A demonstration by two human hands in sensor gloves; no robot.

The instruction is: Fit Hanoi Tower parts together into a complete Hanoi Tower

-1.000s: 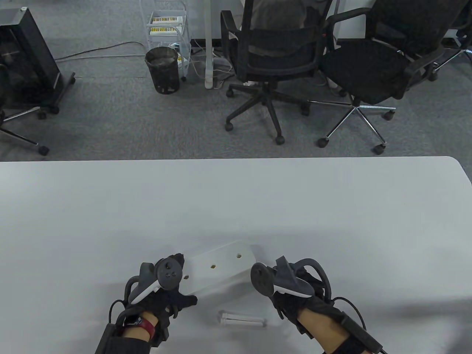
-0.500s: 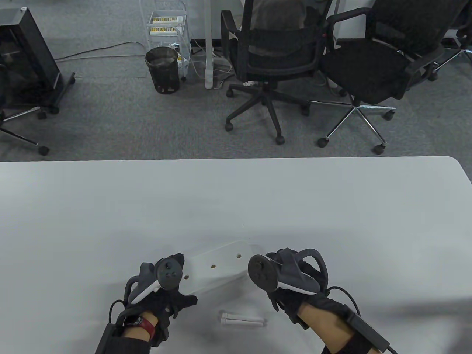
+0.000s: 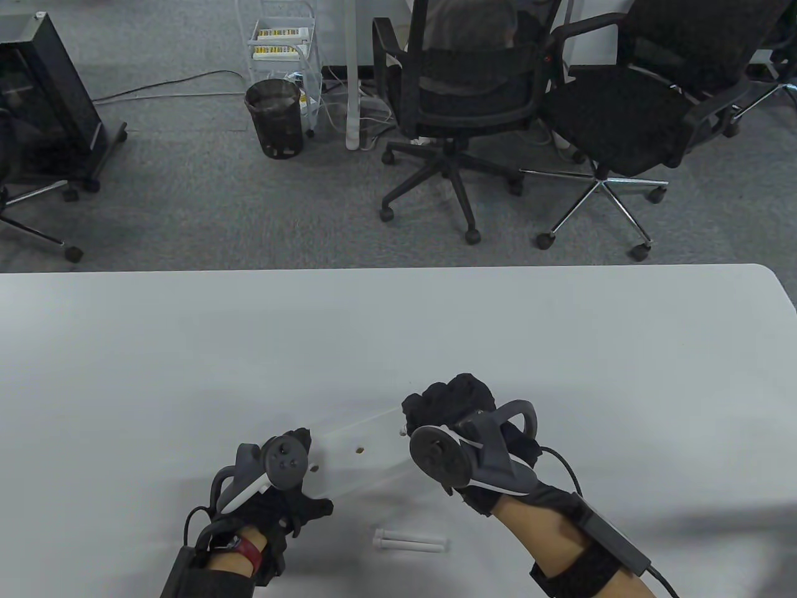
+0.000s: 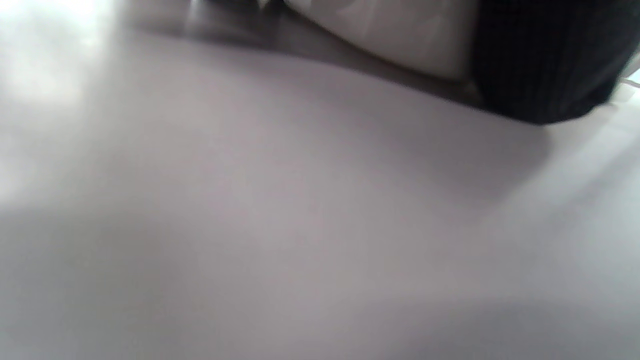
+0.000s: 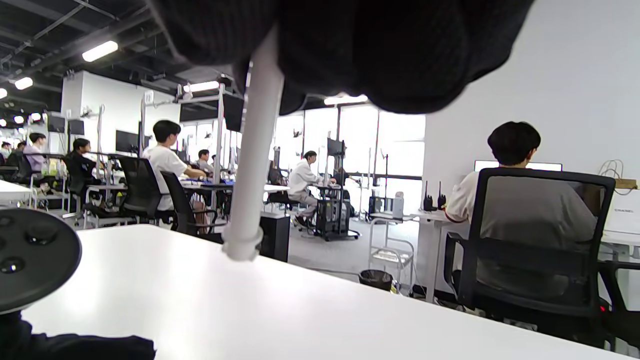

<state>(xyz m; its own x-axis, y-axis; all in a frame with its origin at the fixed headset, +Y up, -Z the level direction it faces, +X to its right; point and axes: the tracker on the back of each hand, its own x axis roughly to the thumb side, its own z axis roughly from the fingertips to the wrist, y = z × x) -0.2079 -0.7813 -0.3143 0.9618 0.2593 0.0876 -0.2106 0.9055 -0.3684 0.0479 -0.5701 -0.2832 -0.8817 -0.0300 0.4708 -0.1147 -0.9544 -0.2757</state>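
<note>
The white Hanoi Tower base (image 3: pixel 358 445) lies on the table with small round holes along its top. My left hand (image 3: pixel 299 503) grips the base's left end; in the blurred left wrist view the base (image 4: pixel 400 35) sits beside a gloved finger (image 4: pixel 550 60). My right hand (image 3: pixel 449 400) is curled over the base's right end and hides the hole there. In the right wrist view its fingers (image 5: pixel 380 45) hold a white peg (image 5: pixel 255 160) that points downward. A second white peg (image 3: pixel 411 541) lies flat on the table in front of the base.
The white table (image 3: pixel 560 349) stretches wide around the work. Behind its far edge stand two black office chairs (image 3: pixel 464 99) and a black bin (image 3: pixel 274 118) on grey carpet.
My right hand has moved forward and left from beside the base to over its right end, now covering the right hole. The left hand, base and loose peg have not moved.
</note>
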